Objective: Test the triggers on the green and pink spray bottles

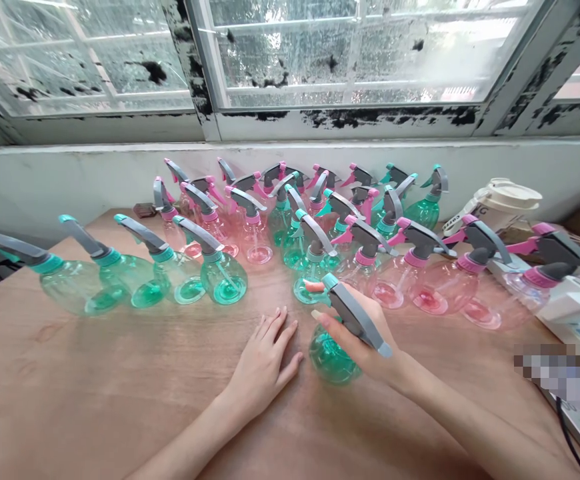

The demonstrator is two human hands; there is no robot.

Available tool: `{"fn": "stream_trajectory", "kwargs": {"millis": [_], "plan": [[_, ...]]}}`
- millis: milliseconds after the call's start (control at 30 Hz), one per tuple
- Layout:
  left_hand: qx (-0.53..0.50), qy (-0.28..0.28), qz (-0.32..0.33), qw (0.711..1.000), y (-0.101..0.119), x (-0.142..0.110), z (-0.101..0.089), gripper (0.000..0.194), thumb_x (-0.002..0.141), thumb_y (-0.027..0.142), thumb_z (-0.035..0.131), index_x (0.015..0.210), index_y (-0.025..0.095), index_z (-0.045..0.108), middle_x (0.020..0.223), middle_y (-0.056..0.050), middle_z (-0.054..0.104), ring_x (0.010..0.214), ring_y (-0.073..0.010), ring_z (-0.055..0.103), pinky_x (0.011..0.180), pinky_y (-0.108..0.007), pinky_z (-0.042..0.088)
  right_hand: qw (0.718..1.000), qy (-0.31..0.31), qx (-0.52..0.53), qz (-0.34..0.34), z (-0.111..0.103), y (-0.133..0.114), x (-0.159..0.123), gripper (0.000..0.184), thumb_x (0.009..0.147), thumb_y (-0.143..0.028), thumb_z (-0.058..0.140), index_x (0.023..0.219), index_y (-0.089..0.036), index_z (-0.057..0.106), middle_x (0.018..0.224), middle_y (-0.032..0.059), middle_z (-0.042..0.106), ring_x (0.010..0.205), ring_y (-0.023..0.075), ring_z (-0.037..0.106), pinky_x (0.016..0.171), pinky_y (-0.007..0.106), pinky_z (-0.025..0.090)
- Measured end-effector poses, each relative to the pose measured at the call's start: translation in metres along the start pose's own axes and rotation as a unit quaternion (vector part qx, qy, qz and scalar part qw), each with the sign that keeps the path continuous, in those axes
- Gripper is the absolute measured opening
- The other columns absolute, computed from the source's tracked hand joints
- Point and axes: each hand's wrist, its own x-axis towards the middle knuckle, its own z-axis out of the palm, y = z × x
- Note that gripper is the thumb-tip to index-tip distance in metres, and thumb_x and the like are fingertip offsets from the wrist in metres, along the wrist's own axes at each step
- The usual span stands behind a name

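My right hand (381,323) is wrapped round the neck of a green spray bottle (334,359) with a grey and teal trigger head, near the middle of the table. Its thumb lies across the near side of the neck and one finger points out to the left. My left hand (263,360) rests palm down on the table, fingers spread, just left of that bottle and apart from it. Directly behind stands another green spray bottle (306,291). A front-row green spray bottle (225,279) is beyond my left hand, and a pink spray bottle (390,287) is beyond my right.
Several green and pink spray bottles stand in rows on the wooden table (95,387), back towards the white wall (70,180). A white cup (505,200) is at the back right. White boxes (565,303) and a black cable (567,433) lie along the right edge.
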Motion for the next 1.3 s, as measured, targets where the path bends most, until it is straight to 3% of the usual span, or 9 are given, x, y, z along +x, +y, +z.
{"fn": "stream_trajectory", "kwargs": {"millis": [200,400,533,633,733,900,1033,1133,1300], "plan": [[-0.006,0.007,-0.001,1.0,0.0,0.0,0.0,0.045,0.093,0.032,0.054,0.135,0.017,0.051,0.146,-0.017,0.047,0.136,-0.0317,0.043,0.11,-0.054,0.038,1.0,0.007,-0.027,0.0,0.001,-0.001,-0.002,0.027,0.092,-0.023,0.054,0.119,-0.021,0.057,0.079,0.0005,0.056,0.06,0.0118,0.048,0.059,0.025,0.047],[-0.003,0.004,0.003,1.0,0.0,0.0,0.0,0.044,0.093,0.032,0.054,0.133,0.014,0.052,0.144,-0.019,0.048,0.135,-0.0328,0.044,0.109,-0.055,0.039,0.999,0.014,-0.026,-0.014,0.0,-0.001,0.0,0.018,0.091,-0.022,0.055,0.108,-0.02,0.059,0.08,0.0011,0.054,0.061,0.0118,0.046,0.059,0.026,0.046],[-0.005,0.01,0.004,1.0,-0.001,0.0,0.001,0.044,0.094,0.034,0.053,0.134,0.016,0.051,0.145,-0.017,0.048,0.135,-0.0319,0.044,0.11,-0.055,0.038,1.0,0.001,-0.009,-0.014,-0.001,-0.003,0.001,0.029,0.091,-0.021,0.053,0.12,-0.02,0.056,0.077,0.0005,0.053,0.058,0.0121,0.045,0.055,0.026,0.045],[-0.008,0.015,0.006,1.0,-0.003,0.0,0.002,0.044,0.094,0.034,0.052,0.134,0.017,0.051,0.145,-0.016,0.048,0.136,-0.0316,0.043,0.11,-0.055,0.037,1.0,-0.014,0.007,-0.009,-0.001,-0.004,0.002,0.032,0.092,-0.021,0.052,0.124,-0.02,0.055,0.088,0.0042,0.061,0.057,0.0108,0.048,0.054,0.025,0.046],[-0.012,0.021,0.011,1.0,-0.004,0.001,0.003,0.043,0.095,0.035,0.05,0.134,0.017,0.052,0.145,-0.017,0.048,0.136,-0.032,0.043,0.11,-0.055,0.038,1.0,-0.008,0.01,-0.018,-0.001,-0.004,0.005,0.024,0.091,-0.022,0.054,0.115,-0.02,0.057,0.096,0.006,0.064,0.056,0.0092,0.051,0.054,0.025,0.047],[-0.007,0.015,0.013,1.0,-0.003,0.002,0.003,0.042,0.094,0.034,0.052,0.133,0.017,0.052,0.14,-0.016,0.053,0.134,-0.0318,0.045,0.109,-0.054,0.039,0.999,0.012,-0.018,-0.043,-0.001,-0.009,0.008,0.004,0.089,-0.023,0.058,0.089,-0.019,0.057,0.078,0.0014,0.059,0.063,0.012,0.056,0.059,0.024,0.047],[0.002,0.01,0.013,1.0,-0.003,0.002,0.003,0.042,0.094,0.034,0.053,0.131,0.015,0.053,0.138,-0.017,0.054,0.134,-0.0327,0.046,0.108,-0.054,0.04,0.997,0.015,-0.028,-0.065,-0.001,-0.012,0.008,0.011,0.088,-0.018,0.056,0.078,-0.019,0.053,0.07,-0.0016,0.052,0.059,0.0107,0.051,0.058,0.024,0.044],[0.007,0.01,0.014,1.0,-0.003,0.002,0.004,0.044,0.094,0.035,0.052,0.133,0.014,0.052,0.139,-0.018,0.053,0.133,-0.033,0.046,0.108,-0.055,0.04,0.999,0.008,-0.01,-0.042,0.0,-0.009,0.007,0.001,0.089,-0.019,0.056,0.088,-0.019,0.057,0.071,-0.0023,0.051,0.055,0.0094,0.046,0.054,0.023,0.041],[0.01,0.011,0.017,1.0,-0.003,0.002,0.004,0.043,0.095,0.035,0.051,0.133,0.014,0.052,0.142,-0.019,0.05,0.134,-0.0329,0.045,0.108,-0.055,0.04,1.0,0.002,0.013,-0.005,0.002,-0.004,0.002,0.028,0.09,-0.022,0.056,0.118,-0.018,0.058,0.071,-0.0025,0.051,0.054,0.0099,0.043,0.053,0.024,0.041]]}}
